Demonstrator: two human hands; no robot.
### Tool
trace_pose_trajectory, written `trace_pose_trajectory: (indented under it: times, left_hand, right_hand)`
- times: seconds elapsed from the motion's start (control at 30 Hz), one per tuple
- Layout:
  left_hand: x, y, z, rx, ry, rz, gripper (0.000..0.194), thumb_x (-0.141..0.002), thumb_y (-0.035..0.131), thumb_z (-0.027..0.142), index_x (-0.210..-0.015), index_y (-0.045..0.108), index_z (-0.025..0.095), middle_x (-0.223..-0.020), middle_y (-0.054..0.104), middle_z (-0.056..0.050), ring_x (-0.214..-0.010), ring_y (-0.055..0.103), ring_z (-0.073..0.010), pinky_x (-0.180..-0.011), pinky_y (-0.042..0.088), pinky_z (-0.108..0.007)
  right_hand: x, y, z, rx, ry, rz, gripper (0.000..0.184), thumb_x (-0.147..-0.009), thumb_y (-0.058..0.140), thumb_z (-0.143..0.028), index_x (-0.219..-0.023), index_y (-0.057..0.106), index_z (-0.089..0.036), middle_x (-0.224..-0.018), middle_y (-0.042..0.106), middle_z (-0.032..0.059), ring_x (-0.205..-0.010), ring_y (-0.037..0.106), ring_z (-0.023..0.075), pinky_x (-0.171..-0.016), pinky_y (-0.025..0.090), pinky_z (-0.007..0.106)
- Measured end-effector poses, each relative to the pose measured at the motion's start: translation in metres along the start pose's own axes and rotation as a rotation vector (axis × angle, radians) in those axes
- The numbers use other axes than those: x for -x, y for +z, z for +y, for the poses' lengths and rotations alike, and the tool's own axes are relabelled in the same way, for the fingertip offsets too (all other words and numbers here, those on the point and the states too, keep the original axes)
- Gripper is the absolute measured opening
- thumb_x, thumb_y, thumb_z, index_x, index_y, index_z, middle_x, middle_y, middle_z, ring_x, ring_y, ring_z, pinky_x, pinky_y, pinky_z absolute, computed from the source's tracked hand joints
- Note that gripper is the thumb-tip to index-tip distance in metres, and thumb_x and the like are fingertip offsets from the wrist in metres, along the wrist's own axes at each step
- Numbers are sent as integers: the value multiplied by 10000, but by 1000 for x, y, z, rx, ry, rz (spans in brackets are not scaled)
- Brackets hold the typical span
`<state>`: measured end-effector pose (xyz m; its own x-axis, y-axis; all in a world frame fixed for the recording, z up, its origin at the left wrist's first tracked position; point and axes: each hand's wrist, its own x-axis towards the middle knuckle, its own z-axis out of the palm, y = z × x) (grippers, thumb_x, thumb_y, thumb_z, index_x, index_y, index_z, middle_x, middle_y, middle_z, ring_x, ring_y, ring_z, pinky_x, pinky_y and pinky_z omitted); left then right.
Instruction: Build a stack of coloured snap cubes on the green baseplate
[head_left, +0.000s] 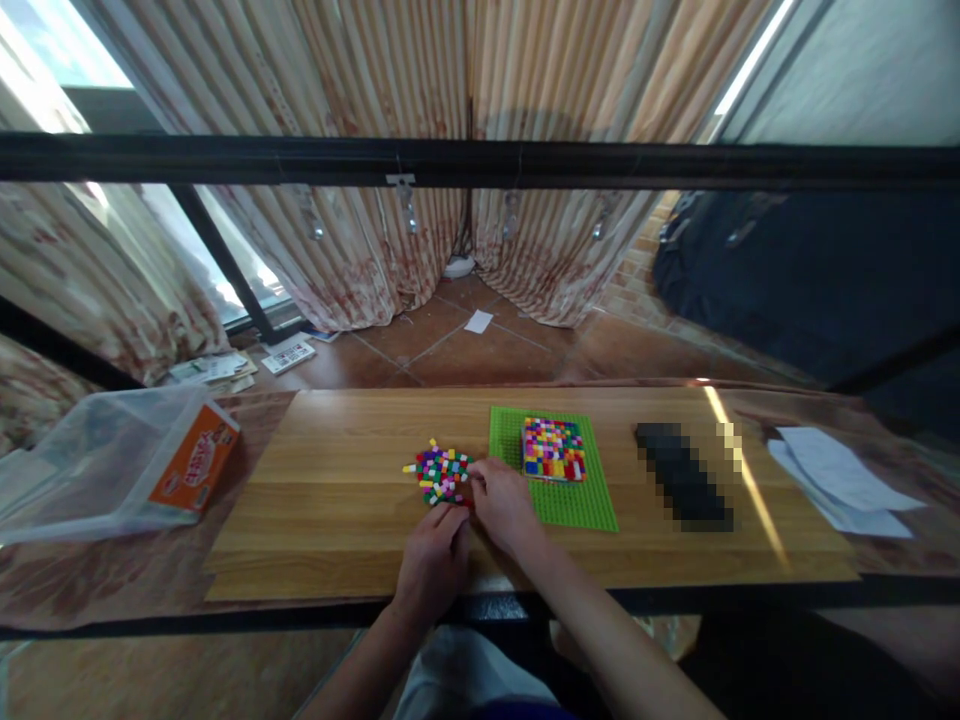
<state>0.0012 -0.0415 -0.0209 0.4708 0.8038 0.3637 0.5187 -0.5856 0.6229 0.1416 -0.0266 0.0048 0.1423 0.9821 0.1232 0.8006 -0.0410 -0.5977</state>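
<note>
Right down at the wooden counter (322, 500) now, with both hands low and close in on a loose pile of small bricks (442, 470), left of the middle. Reaching across to the pile's right edge with the right hand (508, 503), thumb and fingers bent in together; cannot tell from here about any brick between the tips. Over at the near edge with the left hand (435, 553), fingers curled down and close together, just beside the right one; again, cannot tell about a grip. A flash of red between the two, partly hidden.

And what a jumble in that pile: white, yellow, pink, purple, green, red and blue, all on bare wood, with a yellow-and-white bit poking out at the left!

Just past the right hand, a green studded plate (577, 508), lying flat. On it, toward the far side, a neat block of bricks (553, 449), packed tight in many colours, with bare green studs all around. Further right, a dark thing (684, 478), too blurred to name, and near it a bright streak of light (750, 485) across the wood. Off the right end, white papers (847, 478), overlapping. Far left, well apart from the hands, a clear plastic box (112, 440) with an orange label (196, 458).
</note>
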Motion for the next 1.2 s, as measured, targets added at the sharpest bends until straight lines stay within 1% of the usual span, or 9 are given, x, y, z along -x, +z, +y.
trace_pose_trajectory:
  times: [0.17, 0.33, 0.43, 0.5, 0.6, 0.7, 0.93, 1.07, 1.2]
  left_hand:
    - [0, 1, -2, -27, 6, 8, 201, -902, 444, 152, -923, 639, 194, -878, 671, -52, -825, 644, -169, -760, 529, -289]
    - [0, 1, -5, -36, 5, -19, 201, -903, 450, 155, -956, 640, 196, -926, 679, -53, -883, 650, -173, -823, 531, -305]
    - [0, 0, -5, -46, 5, -20, 204, -903, 450, 166, -958, 644, 199, -941, 682, -56, -897, 653, -180, -818, 535, -312]
    - [0, 0, -5, -50, 6, -16, 203, -902, 453, 176, -954, 647, 200, -943, 682, -57, -896, 655, -182, -803, 540, -310]
    - [0, 0, -4, -44, 13, -2, 202, -901, 458, 178, -955, 650, 203, -941, 683, -57, -899, 657, -181, -804, 543, -307]
    - [0, 0, -3, -35, 17, 0, 209, -900, 455, 173, -957, 653, 206, -946, 685, -61, -917, 657, -184, -825, 541, -313]
    - [0, 0, -4, -28, 2, -20, 210, -910, 448, 177, -973, 645, 210, -958, 680, -55, -933, 649, -181, -836, 532, -308]
    - [1, 1, -5, -30, 3, -24, 198, -911, 452, 177, -967, 639, 208, -950, 680, -50, -915, 651, -175, -826, 530, -300]
    - [1, 2, -5, -43, 11, -24, 193, -909, 456, 180, -959, 640, 208, -936, 680, -51, -892, 655, -175, -814, 532, -302]
  right_hand:
    - [32, -34, 25, -199, -33, 157, 287, -884, 429, -154, -1007, 682, -210, -956, 645, 73, -873, 608, 174, -798, 466, 290]
    - [49, -71, 72, -347, 138, 429, 224, -868, 529, -292, -1007, 692, -226, -1007, 655, 74, -914, 615, 195, -817, 489, 335]
    - [41, -74, 97, -538, 266, 588, 269, -788, 635, -363, -996, 692, -203, -938, 674, 69, -847, 626, 191, -781, 504, 339]
    - [33, -69, 107, -670, 319, 648, 321, -726, 692, -382, -982, 692, -189, -878, 679, 56, -804, 628, 181, -764, 511, 336]
    - [25, -62, 112, -779, 356, 657, 362, -669, 734, -388, -966, 697, -185, -820, 677, 37, -757, 625, 167, -735, 516, 329]
    - [23, -59, 111, -802, 365, 665, 374, -644, 749, -385, -956, 704, -183, -798, 680, 34, -732, 622, 163, -710, 520, 327]
    - [22, -56, 105, -887, 434, 783, 386, -582, 778, -359, -904, 702, -159, -750, 684, 31, -684, 623, 157, -696, 522, 334]
    - [19, -59, 103, -897, 452, 752, 404, -580, 779, -338, -928, 687, -155, -733, 673, 22, -674, 620, 148, -671, 522, 318]
    - [17, -67, 107, -955, 495, 673, 466, -526, 808, -315, -944, 673, -159, -700, 660, 5, -622, 611, 139, -610, 522, 301]
